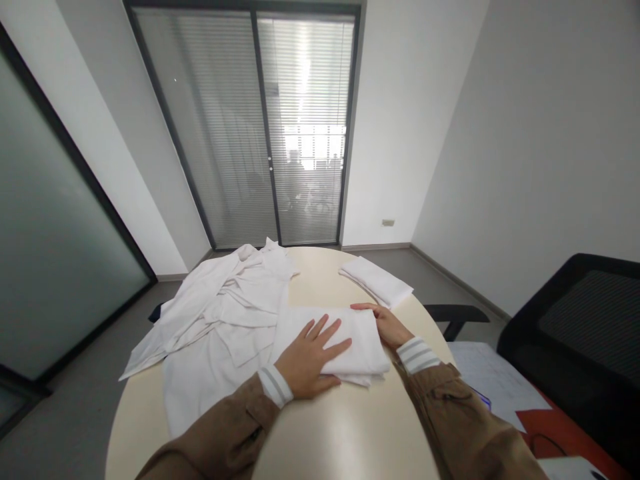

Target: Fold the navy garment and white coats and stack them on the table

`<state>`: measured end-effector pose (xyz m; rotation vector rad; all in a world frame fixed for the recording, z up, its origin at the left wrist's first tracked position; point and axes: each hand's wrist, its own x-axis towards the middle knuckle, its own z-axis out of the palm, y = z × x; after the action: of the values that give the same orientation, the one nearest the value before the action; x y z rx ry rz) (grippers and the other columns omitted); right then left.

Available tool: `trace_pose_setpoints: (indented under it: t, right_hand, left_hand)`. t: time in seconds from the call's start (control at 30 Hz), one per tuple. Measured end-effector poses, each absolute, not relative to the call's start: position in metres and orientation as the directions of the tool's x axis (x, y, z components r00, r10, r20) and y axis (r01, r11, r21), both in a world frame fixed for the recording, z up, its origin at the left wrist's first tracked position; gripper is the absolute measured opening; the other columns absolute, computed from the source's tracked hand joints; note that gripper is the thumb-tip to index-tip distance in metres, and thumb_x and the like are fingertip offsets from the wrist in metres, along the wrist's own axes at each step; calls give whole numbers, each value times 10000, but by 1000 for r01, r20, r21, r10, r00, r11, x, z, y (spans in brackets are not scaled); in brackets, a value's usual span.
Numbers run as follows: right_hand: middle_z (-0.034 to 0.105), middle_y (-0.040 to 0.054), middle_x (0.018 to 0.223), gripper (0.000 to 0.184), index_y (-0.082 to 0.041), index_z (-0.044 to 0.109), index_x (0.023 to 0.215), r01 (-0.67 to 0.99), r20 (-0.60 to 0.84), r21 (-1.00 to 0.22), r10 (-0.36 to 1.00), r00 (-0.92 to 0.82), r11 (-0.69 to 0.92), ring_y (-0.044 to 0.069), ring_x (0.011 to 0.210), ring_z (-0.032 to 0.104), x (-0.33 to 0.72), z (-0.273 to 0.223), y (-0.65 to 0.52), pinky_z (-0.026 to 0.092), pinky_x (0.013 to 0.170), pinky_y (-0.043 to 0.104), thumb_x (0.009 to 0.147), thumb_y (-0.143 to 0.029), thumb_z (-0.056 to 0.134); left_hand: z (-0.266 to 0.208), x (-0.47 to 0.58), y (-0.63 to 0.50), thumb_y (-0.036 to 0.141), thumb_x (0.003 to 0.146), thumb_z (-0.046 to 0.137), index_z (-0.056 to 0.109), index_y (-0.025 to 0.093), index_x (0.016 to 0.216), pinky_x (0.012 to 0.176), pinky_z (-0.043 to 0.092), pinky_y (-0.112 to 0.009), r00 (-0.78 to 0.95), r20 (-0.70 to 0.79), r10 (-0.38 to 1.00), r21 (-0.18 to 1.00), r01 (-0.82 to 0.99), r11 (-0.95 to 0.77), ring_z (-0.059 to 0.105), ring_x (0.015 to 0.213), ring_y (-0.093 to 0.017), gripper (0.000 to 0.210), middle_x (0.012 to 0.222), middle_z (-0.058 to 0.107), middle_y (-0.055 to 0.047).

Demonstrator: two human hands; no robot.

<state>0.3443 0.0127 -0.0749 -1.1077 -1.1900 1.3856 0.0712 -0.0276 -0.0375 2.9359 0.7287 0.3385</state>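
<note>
A folded white cloth point(357, 343) lies near the middle of the round table, its layers showing along the near right edge. My left hand point(307, 360) rests flat on its left part, fingers spread. At the cloth's far right corner, my right hand point(385, 323) is closed on the edge; some of its fingers are hidden. A large heap of rumpled white cloth point(225, 300) covers the table's left side and reaches the folded piece. Another folded white cloth point(377, 280) sits at the far right rim, just beyond my right hand.
The pale round table point(345, 433) has a curved edge. To the right stands a black mesh chair point(580, 320), with papers point(493, 377) and a red surface point(560, 427) near it. Glass panels with blinds point(307, 133) are beyond the table.
</note>
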Motion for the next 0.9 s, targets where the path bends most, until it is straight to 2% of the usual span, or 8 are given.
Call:
trace_pose_setpoints:
  t: [0.1, 0.23, 0.43, 0.57, 0.7, 0.9]
  right_hand:
    - [762, 84, 1069, 386, -230, 756, 1038, -198, -96, -974, 991, -98, -114, 276, 984, 712, 343, -75, 14, 530, 968, 446, 660, -291, 796]
    - [753, 89, 1107, 350, -220, 769, 999, -264, -122, -954, 989, -86, -140, 289, 1043, 697, 342, -73, 14, 508, 1014, 441, 650, -235, 774]
    - [773, 96, 1018, 331, -213, 764, 991, -252, -140, -954, 985, -100, -161, 295, 975, 715, 341, -73, 14, 517, 986, 465, 667, -282, 778]
    - [774, 83, 1021, 382, -229, 758, 1029, -224, -122, -964, 987, -110, -144, 274, 950, 718, 341, -76, 14, 519, 969, 439, 659, -309, 800]
    - [775, 83, 1012, 413, -219, 753, 1045, -203, -126, -968, 984, -128, -151, 259, 927, 719, 342, -77, 15, 520, 952, 432, 645, -307, 810]
    - [772, 88, 1029, 399, -213, 765, 1030, -168, -119, -975, 982, -145, -143, 259, 933, 716, 341, -74, 14, 514, 960, 434, 644, -306, 803]
  left_hand:
    - [-42, 72, -28, 395, 881, 654, 317, 330, 1530, 1158, 231, -604, 873, 189, 450, 47, 449, -892, 154, 1498, -380, 734, 1642, 192, -95]
    - [-45, 73, -28, 425, 928, 579, 361, 332, 1509, 1145, 269, -572, 864, 267, 426, -6, 444, -896, 246, 1473, -357, 628, 1612, 289, -86]
    - [-47, 79, -31, 390, 945, 537, 399, 272, 1496, 1139, 286, -517, 822, 362, 440, -43, 486, -873, 373, 1410, -328, 581, 1542, 416, -113]
    - [-47, 85, -34, 379, 949, 540, 426, 259, 1476, 1127, 303, -495, 827, 386, 408, -86, 472, -877, 392, 1401, -322, 552, 1536, 425, -116]
    - [-45, 94, -39, 406, 962, 522, 470, 261, 1439, 1099, 344, -482, 823, 408, 395, -95, 469, -878, 427, 1378, -327, 501, 1520, 448, -116]
    - [-48, 106, -42, 474, 911, 610, 475, 246, 1432, 1048, 409, -454, 785, 444, 433, -49, 503, -863, 469, 1343, -328, 585, 1478, 498, -125]
